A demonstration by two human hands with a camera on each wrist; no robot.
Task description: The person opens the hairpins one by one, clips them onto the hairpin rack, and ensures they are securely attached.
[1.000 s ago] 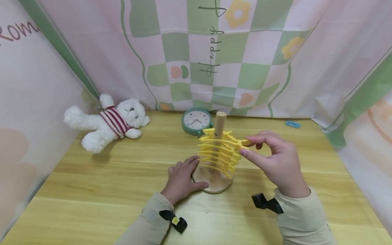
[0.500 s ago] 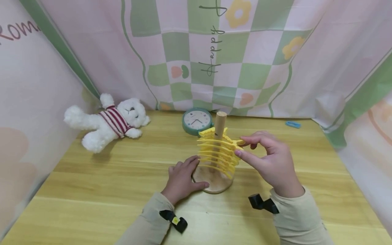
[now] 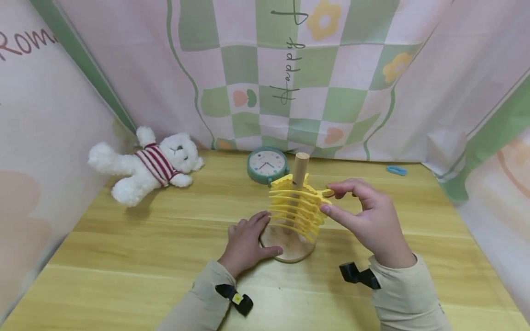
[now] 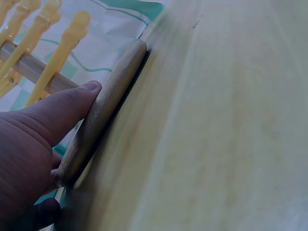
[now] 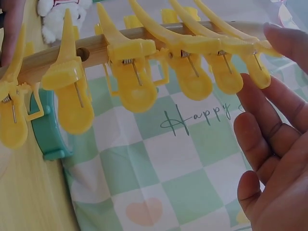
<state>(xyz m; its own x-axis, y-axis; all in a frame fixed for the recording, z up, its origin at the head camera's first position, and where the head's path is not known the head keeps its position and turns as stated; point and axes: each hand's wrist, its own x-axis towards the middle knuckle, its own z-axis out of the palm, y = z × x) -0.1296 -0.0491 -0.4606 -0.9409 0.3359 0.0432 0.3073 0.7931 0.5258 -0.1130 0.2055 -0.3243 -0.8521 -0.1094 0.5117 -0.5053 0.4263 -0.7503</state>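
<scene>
A wooden post (image 3: 301,166) rises from a round wooden base (image 3: 290,248) in the middle of the table. Several yellow spring clips (image 5: 132,72) sit one above another along the post, their handles pointing right in the head view. My right hand (image 3: 370,218) pinches the handles of the topmost clip (image 3: 325,193) between thumb and fingers; its long prongs lie at the post. With the thumb (image 4: 72,106) on top of the base and fingers round its left edge, my left hand (image 3: 246,241) holds the stand. Its other fingers are partly hidden in the left wrist view.
Behind the stand lies a green round clock (image 3: 267,165). A white plush bear (image 3: 153,163) in a striped shirt is at the back left, a small blue clip-like item (image 3: 396,170) at the back right. A patterned curtain (image 3: 236,64) closes off the back.
My right hand has moved slightly left toward the post with the topmost clip, then barely shifted. My left hand has stayed on the base.
</scene>
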